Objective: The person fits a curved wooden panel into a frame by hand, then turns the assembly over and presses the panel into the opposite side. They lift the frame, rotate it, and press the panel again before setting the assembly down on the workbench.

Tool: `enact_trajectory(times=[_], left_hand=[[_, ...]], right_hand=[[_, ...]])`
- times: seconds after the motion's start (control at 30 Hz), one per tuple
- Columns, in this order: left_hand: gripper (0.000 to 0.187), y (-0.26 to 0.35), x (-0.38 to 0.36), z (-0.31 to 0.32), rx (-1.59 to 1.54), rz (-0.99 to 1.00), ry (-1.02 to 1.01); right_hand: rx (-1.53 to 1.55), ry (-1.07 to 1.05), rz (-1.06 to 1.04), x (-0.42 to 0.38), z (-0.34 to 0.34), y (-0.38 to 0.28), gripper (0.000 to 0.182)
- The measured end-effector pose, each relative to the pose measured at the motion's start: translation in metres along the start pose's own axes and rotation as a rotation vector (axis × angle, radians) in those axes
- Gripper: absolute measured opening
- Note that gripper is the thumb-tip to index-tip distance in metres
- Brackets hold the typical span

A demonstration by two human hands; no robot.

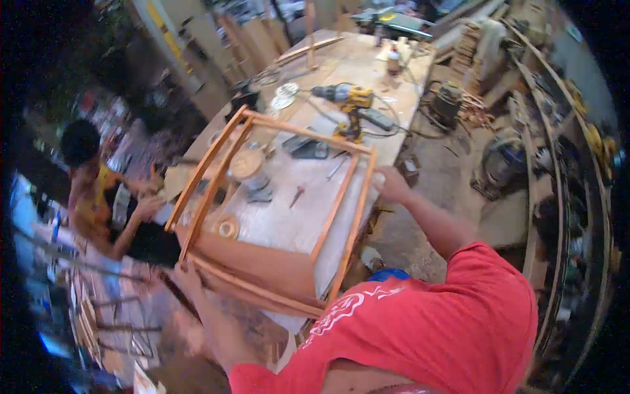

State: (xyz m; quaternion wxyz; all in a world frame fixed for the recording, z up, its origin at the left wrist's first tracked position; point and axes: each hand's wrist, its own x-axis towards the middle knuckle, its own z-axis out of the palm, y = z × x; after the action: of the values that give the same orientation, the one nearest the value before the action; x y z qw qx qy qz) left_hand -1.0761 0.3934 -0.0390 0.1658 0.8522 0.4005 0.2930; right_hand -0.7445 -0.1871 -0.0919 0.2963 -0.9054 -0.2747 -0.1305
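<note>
wooden frame [352, 226] sits over the near end of the worktable [282, 226], between the person's two hands; whether it rests there or is lifted, i cannot tell. the left hand [190, 281] is nearest, its fingers seemingly curled around the near left corner, pinching the rail. a brown panel [262, 259] spans the frame's near end. the right hand [392, 184] meets the right side close to the far corner (it is blurred, so i cannot tell whether the fingers close around the wood or only press it). to handle it well, i would keep both hands near the joints, where the wood should flex least, and share the load evenly so that the frame does not twist. within its outline lie a tape roll [228, 227], a red-handled tool [297, 196] and a lidded jar [247, 164]; lifting clear before any sideways shift would probably spare them a knock. just past the far rail stands a yellow drill [356, 98], so that edge deserves care too. farther off stands a small bottle [394, 64].
</note>
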Motion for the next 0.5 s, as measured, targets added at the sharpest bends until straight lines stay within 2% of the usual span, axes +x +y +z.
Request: enact_trajectory(times=[0.03, 0.07, 0.1, 0.2, 0.27, 0.33, 0.4, 0.47, 0.5], left_hand=[[0.039, -0.006, -0.003, 0.008, -0.11, -0.032, 0.064], [0.041, -0.028, -0.001, 0.022, -0.044, -0.041, 0.128], [0.045, -0.018, -0.013, 0.022, -0.122, -0.067, 0.199], [0.054, -0.019, -0.029, 0.029, -0.007, 0.018, 0.354], [0.054, 0.023, -0.054, 0.011, -0.013, 0.075, 0.308], [0.054, 0.05, -0.072, 0.002, -0.013, 0.127, 0.268], [0.051, 0.063, -0.087, 0.001, -0.159, 0.222, 0.237], [0.049, 0.153, -0.124, -0.024, -0.175, 0.039, 0.216], [0.049, 0.164, -0.132, -0.023, -0.095, 0.182, 0.238]], right_hand=[[0.058, -0.027, 0.08, -0.024, -0.007, 0.007, 0.041], [0.124, -0.054, 0.155, -0.047, -0.011, 0.014, 0.044], [0.112, -0.031, 0.178, -0.072, -0.006, 0.028, 0.044], [0.201, 0.05, 0.309, -0.129, 0.001, 0.059, 0.046], [0.193, -0.12, 0.488, -0.149, -0.011, 0.057, 0.049], [0.229, -0.136, 0.529, -0.162, -0.015, 0.07, 0.049], [0.271, -0.153, 0.565, -0.171, -0.02, 0.089, 0.048], [0.148, -0.308, 0.663, -0.173, -0.039, 0.106, 0.05], [0.16, -0.312, 0.656, -0.18, -0.043, 0.122, 0.05]])
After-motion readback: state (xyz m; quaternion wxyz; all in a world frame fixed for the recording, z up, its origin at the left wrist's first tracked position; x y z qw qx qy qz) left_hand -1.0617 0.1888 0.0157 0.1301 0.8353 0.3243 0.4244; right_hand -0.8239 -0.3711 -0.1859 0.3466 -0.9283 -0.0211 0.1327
